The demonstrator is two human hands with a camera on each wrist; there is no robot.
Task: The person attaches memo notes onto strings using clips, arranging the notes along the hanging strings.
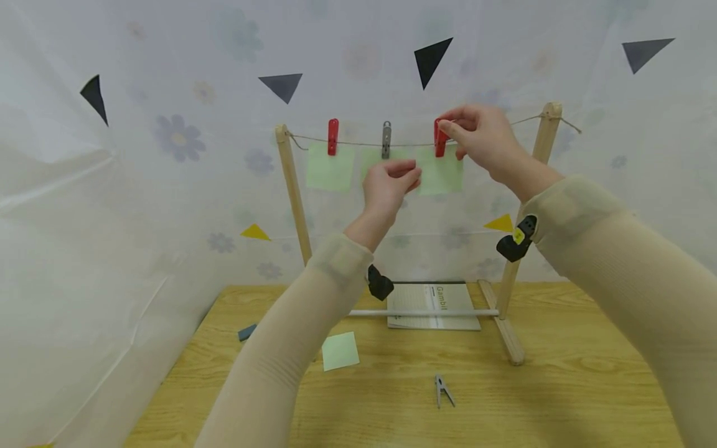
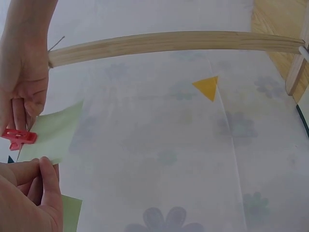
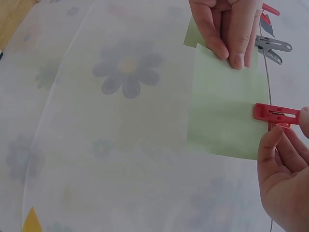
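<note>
The right hand [image 1: 484, 140] pinched the right-hand red clip [image 1: 439, 138] between thumb and fingers, at the upper edge of the right-hand green note [image 1: 441, 172] on the string [image 1: 526, 120]. The left hand [image 1: 386, 186], its thumb and fingertips together, pinched that note's side edge and partly covered the middle green note [image 1: 371, 157], which hung from a grey clip [image 1: 386, 140]. Beyond it, another red clip [image 1: 333, 137] held the left green note [image 1: 329, 169]. The string ran between a left post [image 1: 294, 193] and a right post [image 1: 544, 137]; the left sleeve [image 1: 297, 323] hid the left post's foot. A white rod [image 1: 442, 313] crossed in front of a pad [image 1: 417, 295]. A loose green square [image 1: 340, 351], an opened-out grey clip [image 1: 444, 392] and a blue-grey block [image 1: 246, 332], partly behind the sleeve, lay on the wood-grained table [image 1: 588, 367]. Behind stood a pale, flower-printed sheet [image 1: 588, 93] bearing black [image 1: 432, 61], grey [image 1: 282, 86] and yellow triangles [image 1: 498, 224].
</note>
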